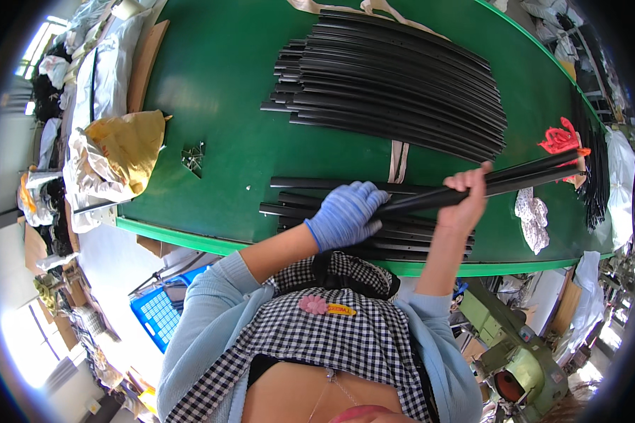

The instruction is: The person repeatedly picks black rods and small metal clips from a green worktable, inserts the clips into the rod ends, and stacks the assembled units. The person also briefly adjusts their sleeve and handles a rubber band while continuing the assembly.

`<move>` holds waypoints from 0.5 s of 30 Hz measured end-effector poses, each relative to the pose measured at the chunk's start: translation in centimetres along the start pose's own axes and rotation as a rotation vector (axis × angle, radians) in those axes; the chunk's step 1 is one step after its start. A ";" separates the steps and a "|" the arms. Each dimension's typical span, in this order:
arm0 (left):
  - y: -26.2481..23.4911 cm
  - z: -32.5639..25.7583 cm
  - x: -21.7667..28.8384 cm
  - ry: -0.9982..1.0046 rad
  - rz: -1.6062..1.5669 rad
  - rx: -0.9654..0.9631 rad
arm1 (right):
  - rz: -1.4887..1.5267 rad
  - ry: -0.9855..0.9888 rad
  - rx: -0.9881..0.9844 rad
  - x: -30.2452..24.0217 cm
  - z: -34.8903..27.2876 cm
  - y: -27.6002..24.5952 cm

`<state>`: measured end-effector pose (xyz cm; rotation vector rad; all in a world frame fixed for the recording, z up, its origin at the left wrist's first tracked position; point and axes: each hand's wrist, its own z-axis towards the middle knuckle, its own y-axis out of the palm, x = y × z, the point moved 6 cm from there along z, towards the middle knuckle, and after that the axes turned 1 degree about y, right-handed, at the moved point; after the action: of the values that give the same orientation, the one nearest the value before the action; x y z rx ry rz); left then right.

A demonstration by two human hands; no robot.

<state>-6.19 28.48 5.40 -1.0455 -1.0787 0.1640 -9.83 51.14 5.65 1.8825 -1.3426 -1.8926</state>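
Left hand [346,213], in a blue knitted glove, curled around a long thin black plastic strip [473,190], fingers wrapped nearly shut on it near its left end. Right hand [466,201], bare, gripping the same strip further right, fingers folded closed over it, thumb side up. Strip lifted a little off the green table top [212,106] and slanting up to the right, far end reaching toward a red crumpled cloth [561,139] at the right edge. Directly beneath, a small near stack of similar black strips [331,185], lying flat and roughly level across the table. Further away, a much larger fanned pile of black strips [402,77], well apart from both hands. At far left, a yellow-brown crumpled bag [130,144]; nearer the middle, a small metal clip-like piece [194,156], too small to make out. On the right, near the edge, a white patterned rag [533,218].

Probably best handled with hands kept well spread along the length, so no sagging or whipping at the free end. Worth keeping the strip level and clear of the stack below, to avoid dragging neighbours out of line. Worth minding the red cloth when swinging the far tip.
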 end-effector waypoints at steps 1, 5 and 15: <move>0.5 -0.8 0.7 0.036 -0.057 0.067 | -0.115 -0.067 -0.061 -2.5 -0.2 2.6; 0.9 -2.7 2.8 0.199 -0.117 0.050 | -0.952 -0.403 -0.391 -5.4 -0.2 9.1; -7.7 -0.5 -1.5 0.119 0.077 0.452 | -1.888 -0.505 -1.177 12.1 -1.7 4.7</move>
<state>-9.30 23.22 10.27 -0.6791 -0.8423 0.3840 -13.00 39.60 0.31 1.6268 2.1128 -2.4538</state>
